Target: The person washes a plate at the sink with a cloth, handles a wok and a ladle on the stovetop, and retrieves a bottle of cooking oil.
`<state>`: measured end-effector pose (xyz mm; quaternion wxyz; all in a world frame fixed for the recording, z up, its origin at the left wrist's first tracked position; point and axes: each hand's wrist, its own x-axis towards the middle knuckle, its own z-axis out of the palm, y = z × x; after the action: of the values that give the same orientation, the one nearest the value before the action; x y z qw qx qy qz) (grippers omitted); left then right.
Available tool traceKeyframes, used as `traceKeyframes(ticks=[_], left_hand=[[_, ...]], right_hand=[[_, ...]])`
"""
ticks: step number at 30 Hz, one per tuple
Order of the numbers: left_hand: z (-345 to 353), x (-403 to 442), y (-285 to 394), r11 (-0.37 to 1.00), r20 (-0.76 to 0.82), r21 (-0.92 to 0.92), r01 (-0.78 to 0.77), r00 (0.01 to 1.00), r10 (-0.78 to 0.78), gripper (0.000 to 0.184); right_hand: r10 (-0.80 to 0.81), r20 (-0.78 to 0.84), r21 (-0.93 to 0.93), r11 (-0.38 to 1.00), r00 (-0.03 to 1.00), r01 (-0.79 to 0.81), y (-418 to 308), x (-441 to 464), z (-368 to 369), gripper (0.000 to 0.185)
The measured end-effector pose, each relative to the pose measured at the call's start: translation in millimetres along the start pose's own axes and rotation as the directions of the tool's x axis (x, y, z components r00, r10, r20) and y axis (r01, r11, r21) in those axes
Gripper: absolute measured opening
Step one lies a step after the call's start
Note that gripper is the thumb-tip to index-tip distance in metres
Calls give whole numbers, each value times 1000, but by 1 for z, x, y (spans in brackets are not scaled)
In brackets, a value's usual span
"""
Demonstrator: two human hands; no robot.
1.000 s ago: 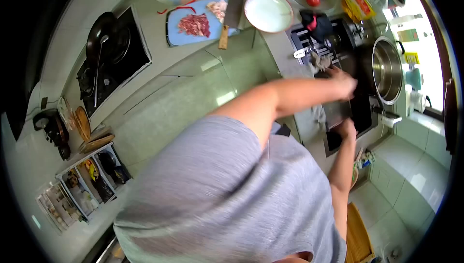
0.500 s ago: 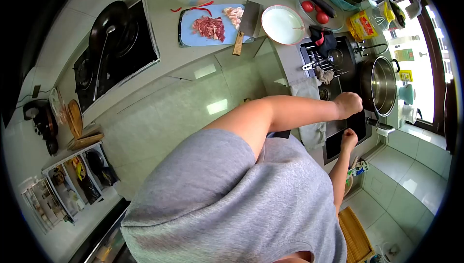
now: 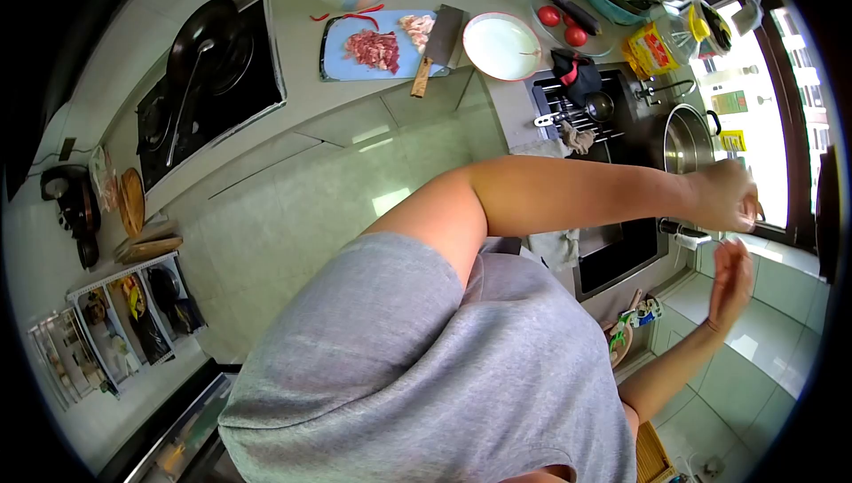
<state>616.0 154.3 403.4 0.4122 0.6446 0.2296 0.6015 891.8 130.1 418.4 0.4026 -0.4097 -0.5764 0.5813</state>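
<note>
Head view, sink: dark basin (image 3: 626,257) beside the forearms, its rim straight-edged.
Steel pot: beyond the basin, near the left wrist; probably rigid, rather heavy and slick when wet, best taken by its black handle (image 3: 713,122); shiny, round, open-topped (image 3: 685,141), partly hidden by the arm.
Left hand: fingers bent (image 3: 722,197), near the window; cannot tell whether it grips anything.
Right hand: fingers loosely extended (image 3: 731,281), no object visible in it.
Faucet: near both hands (image 3: 683,233); likely stiff, fixed and smooth, held best along its body; black and silvery.
</note>
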Motion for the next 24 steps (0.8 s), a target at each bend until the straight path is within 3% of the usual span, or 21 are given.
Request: traceKeyframes(ticks=[1, 3, 4, 5, 6, 7, 8, 9, 10, 11, 12, 13, 14, 15, 17, 19, 20, 21, 22, 23, 24], left_hand=[[-7, 1, 30, 983, 1, -161, -85, 996, 87, 15], [-16, 0, 56, 963, 150, -247, -108, 978, 148, 17], [-15, -3, 47, 960, 210, -246, -135, 959, 189, 18], [-9, -10, 21, 899, 294, -435, 49, 951, 91, 20], [-2, -22, -16, 778, 395, -581, 240, 919, 11, 23], [2, -44, -58, 407, 565, -693, 594, 799, -205, 31], [10, -75, -126, 954, 477, -74, 291, 850, -222, 33], [18, -108, -191, 725, 384, 681, -100, 892, -237, 37], [-2, -138, -178, 158, 328, 944, -289, 865, -380, 43], [-13, -133, -169, 635, 459, 766, -104, 780, -426, 56], [-20, -126, -136, 869, 435, 491, 66, 846, -310, 67], [-12, -114, -131, 836, 333, 510, 203, 850, -409, 57], [-14, -83, -88, 706, 363, 677, 209, 739, -567, 45], [-11, -71, -63, 778, 314, 621, 95, 879, -359, 37], [0, -46, -2, 896, 170, 443, -30, 984, -52, 30], [3, -33, 48, 996, 149, -17, -88, 985, 90, 19], [0, -34, 60, 974, 227, -226, -8, 972, 60, 16], [-5, -38, 60, 934, 359, -352, 66, 931, 70, 16], [-10, -47, 55, 788, 467, -504, 354, 879, -96, 17], [-16, -63, 42, 539, 589, -593, 598, 778, -216, 19], [-16, -84, 2, 833, 455, -291, 471, 834, -312, 21]], right_hand=[[-105, 105, 141, 986, 989, 90, -9, -7, -20, 39], [-227, 283, 341, 932, 932, 123, 0, -10, -42, 39], [-158, 54, 453, 884, 986, 117, 21, -17, -41, 34], [-51, -162, 558, 819, 985, 134, 57, -23, -37, 30], [-3, -249, 567, 810, 968, 149, 102, -17, -37, 29], [89, -190, 528, 849, 978, 25, 168, -7, -36, 28], [193, -91, 446, 885, 977, -133, 237, 0, -33, 27], [285, 25, 279, 919, 958, -280, 291, 0, -31, 26], [245, 105, -449, 877, 964, -174, 323, -3, -43, 31], [204, 183, -920, 380, 962, 95, 353, -6, -53, 37], [449, -40, -637, 677, 892, -369, 286, -1, -16, 38], [643, -259, -104, 723, 721, -683, 204, 6, 34, 39], [593, -118, -237, 762, 796, -603, 166, 9, 30, 42], [526, 25, -341, 804, 850, -487, 129, 11, 27, 46], [218, 134, -449, 883, 967, -137, 76, 8, 19, 50], [-84, 9, -272, 959, 996, 83, 75, -1, 0, 43], [-180, -32, -218, 961, 983, 168, 83, -7, -14, 41], [-187, -187, 118, 970, 964, 211, 123, -6, -53, 38], [-158, -245, 290, 929, 957, 228, 164, 8, -57, 37], [-128, -301, 449, 855, 945, 259, 204, 22, -60, 36], [36, -130, 421, 907, 991, 22, 244, 40, -46, 27]])
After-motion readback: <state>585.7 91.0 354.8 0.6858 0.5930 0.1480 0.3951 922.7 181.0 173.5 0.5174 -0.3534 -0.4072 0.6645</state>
